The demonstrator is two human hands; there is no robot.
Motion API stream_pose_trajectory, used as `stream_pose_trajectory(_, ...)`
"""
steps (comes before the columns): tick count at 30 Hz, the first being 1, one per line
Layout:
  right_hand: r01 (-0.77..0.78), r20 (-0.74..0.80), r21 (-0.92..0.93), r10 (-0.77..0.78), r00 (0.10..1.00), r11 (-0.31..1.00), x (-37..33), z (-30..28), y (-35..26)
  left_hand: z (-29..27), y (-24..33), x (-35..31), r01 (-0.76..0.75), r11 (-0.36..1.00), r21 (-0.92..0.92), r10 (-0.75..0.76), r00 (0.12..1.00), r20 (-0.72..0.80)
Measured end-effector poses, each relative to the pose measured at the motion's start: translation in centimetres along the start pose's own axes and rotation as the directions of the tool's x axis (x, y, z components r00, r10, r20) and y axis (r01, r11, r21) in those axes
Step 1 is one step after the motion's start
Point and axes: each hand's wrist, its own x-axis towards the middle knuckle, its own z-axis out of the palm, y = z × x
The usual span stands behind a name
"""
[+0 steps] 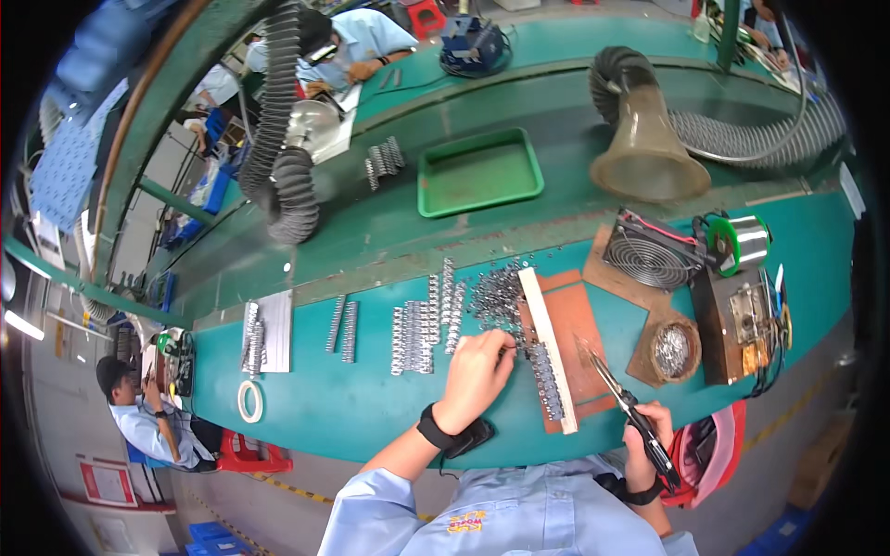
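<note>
The soldering iron (632, 409) is gripped by the right hand (638, 458), fingers wrapped round its handle, its tip pointed over the brown board (577, 334). Small parts (545, 382) are lined along the pale bar (548, 350). The left hand (474, 372) is held beside the loose pile (498, 292); whether anything is pinched cannot be told.
</note>
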Motion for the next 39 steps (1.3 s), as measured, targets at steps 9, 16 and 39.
stream_pose_trajectory(9, 0.027, -0.023, 0.051, -0.026, 0.999, 0.998, -0.2, 0.0, 0.7, -0.6, 0.1, -0.6, -0.001, 0.999, -0.038, 0.0, 1.0, -0.015)
stream_pose_trajectory(16, -0.019, -0.055, 0.092, 0.024, 0.998, 0.996, -0.1, 0.5, -0.8, -2.1, 1.3, -1.9, 0.127, 0.945, -0.3, -0.114, 0.992, 0.061)
stream_pose_trajectory(39, -0.062, 0.02, 0.185, 0.06, 0.998, 0.981, 0.7, 1.1, 0.1, -1.0, 2.6, -6.6, 0.425, 0.19, -0.885, -0.227, 0.896, 0.382)
